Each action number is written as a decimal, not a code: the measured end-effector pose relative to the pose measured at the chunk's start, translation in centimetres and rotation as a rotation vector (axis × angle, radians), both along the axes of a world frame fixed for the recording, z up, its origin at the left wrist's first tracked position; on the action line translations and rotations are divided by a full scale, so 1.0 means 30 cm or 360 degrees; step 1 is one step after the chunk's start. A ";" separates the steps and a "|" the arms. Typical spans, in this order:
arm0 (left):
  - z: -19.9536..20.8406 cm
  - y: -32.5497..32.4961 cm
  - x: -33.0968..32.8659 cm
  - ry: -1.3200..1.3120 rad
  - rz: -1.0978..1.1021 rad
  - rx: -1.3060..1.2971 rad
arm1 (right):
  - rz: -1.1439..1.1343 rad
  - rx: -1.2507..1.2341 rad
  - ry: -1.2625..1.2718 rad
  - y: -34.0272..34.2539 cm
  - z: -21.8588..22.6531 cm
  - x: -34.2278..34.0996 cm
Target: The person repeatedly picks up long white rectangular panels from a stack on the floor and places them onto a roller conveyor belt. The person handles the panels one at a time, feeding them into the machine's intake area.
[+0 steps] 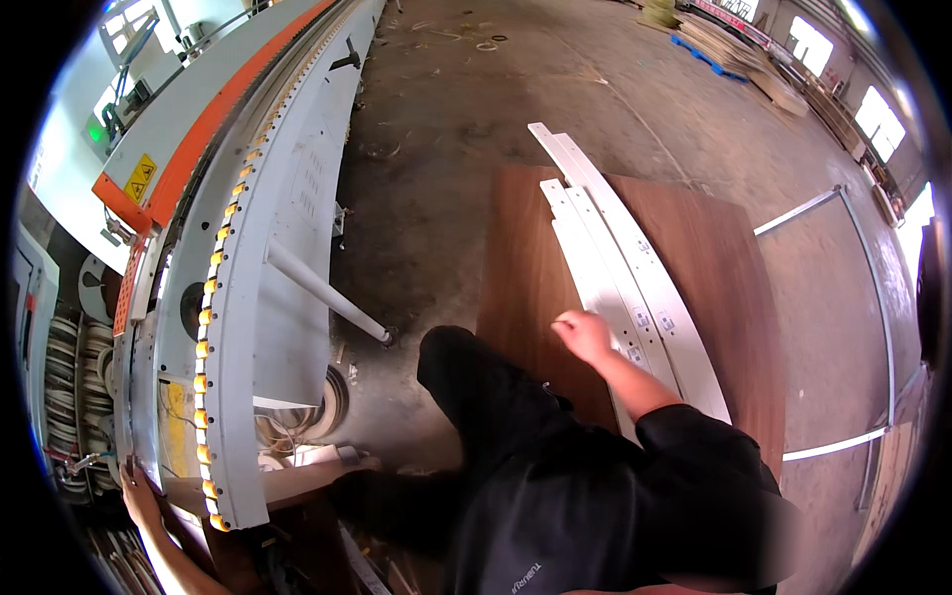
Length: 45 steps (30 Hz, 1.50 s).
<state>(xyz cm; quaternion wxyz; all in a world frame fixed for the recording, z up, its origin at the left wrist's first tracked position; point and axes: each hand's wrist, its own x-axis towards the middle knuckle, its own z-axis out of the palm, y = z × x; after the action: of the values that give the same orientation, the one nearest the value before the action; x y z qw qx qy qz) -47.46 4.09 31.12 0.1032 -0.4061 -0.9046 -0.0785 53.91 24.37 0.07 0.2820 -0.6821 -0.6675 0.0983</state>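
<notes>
Several long white strips (635, 268) are seen lying side by side on a brown wood-grain panel (724, 288), which rests on a low table over the concrete floor (476, 109). The right hand (583, 333) is laid on the near ends of the strips, fingers curled over them; a firm grip cannot be told. The left hand (139, 496) is pressed against the lower edge of a long grey and orange machine (248, 228) at the left, fingers spread, nothing held.
</notes>
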 end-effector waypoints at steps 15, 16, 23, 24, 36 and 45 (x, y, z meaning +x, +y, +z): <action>-0.033 0.038 0.008 -0.0014 0.0020 -0.0017 | -0.0336 -0.0505 -0.0737 -0.441 -0.079 0.324; -0.027 0.001 -0.004 0.0014 -0.0017 0.0026 | -0.0377 -0.0575 -0.0660 -0.431 -0.072 0.303; -0.060 0.006 -0.043 0.0053 -0.0087 0.0097 | -0.0681 -0.0890 -0.0463 -0.452 -0.006 0.245; -0.058 -0.007 -0.053 0.0078 -0.0098 0.0126 | -0.0687 -0.0878 -0.0467 -0.435 0.007 0.241; 0.026 0.022 0.163 -0.0039 -0.0044 0.0103 | -0.0462 0.0472 -0.0990 -0.182 0.637 0.405; -0.029 0.020 0.083 0.0025 -0.0008 0.0137 | -0.0608 0.1688 -0.0537 -0.006 1.054 0.396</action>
<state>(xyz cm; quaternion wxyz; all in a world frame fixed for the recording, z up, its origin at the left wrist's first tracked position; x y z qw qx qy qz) -44.98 4.69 30.24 0.1276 -0.4042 -0.8985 -0.1143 65.78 24.20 31.68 0.4874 -0.5623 -0.5264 -0.4114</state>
